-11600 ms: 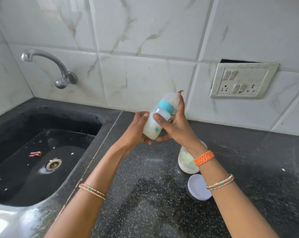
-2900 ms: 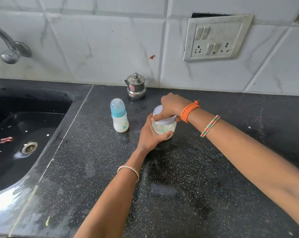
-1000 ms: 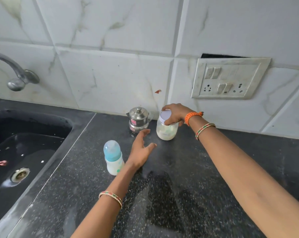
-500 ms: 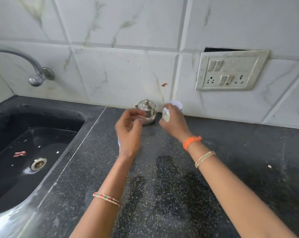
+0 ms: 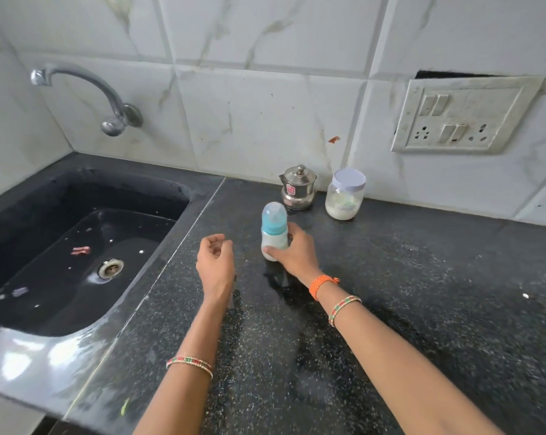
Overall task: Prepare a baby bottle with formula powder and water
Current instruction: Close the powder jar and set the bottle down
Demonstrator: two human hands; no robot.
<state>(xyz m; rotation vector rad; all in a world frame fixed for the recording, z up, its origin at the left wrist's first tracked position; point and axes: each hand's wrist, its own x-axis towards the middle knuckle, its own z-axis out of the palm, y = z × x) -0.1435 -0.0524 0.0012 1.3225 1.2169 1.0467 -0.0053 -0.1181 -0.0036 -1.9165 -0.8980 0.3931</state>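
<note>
Gripping bottle (image 5: 274,230), right hand (image 5: 296,251), jar (image 5: 344,194) behind

Your right hand (image 5: 296,251) wraps the lower body of the baby bottle (image 5: 274,229), which stands upright on the black speckled counter (image 5: 422,309), capped, blue collar, white contents. Your left hand (image 5: 215,265) hovers just beside it, fingers loosely curled, holding nothing. Behind the bottle, near the tiled wall: a small steel pot (image 5: 298,187) with lid, and beside it a lidded jar (image 5: 344,194) part full of white powder. Sink (image 5: 61,324) at left, tap (image 5: 108,102) above it.
</note>
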